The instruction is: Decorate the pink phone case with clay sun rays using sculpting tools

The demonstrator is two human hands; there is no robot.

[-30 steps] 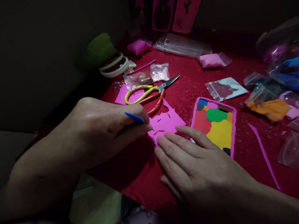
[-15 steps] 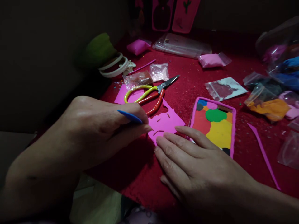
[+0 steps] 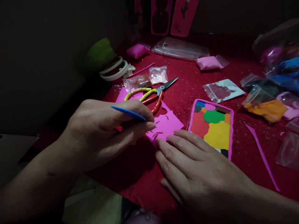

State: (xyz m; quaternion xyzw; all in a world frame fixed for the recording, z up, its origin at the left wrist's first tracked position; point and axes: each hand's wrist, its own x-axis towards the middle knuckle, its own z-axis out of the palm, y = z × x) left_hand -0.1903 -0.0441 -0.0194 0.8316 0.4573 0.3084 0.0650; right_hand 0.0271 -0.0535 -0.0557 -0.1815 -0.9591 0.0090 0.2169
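While the left hand [image 3: 109,127] holds one tool [image 3: 128,113], the right [image 3: 198,168] touches one sheet [image 3: 169,126].

- A place for making crafts; home or workshop, I can't tell
- Little bags [image 3: 267,107] of colourful, clay-like stuff on a red worktop [image 3: 137,168]
- Scissors [image 3: 162,88], a blue tool [image 3: 128,113] and cut pink paper [image 3: 170,124]

Lane of red cloth [image 3: 185,90] ran between scissors [image 3: 161,88] and patchwork phone case [image 3: 211,124], back to clear phone cases [image 3: 179,49]. Right hand [image 3: 198,171] blocked near end. Second strip separated patchwork phone case from pink tool [image 3: 262,155]; bag of orange clay [image 3: 266,109] narrowed its far end.
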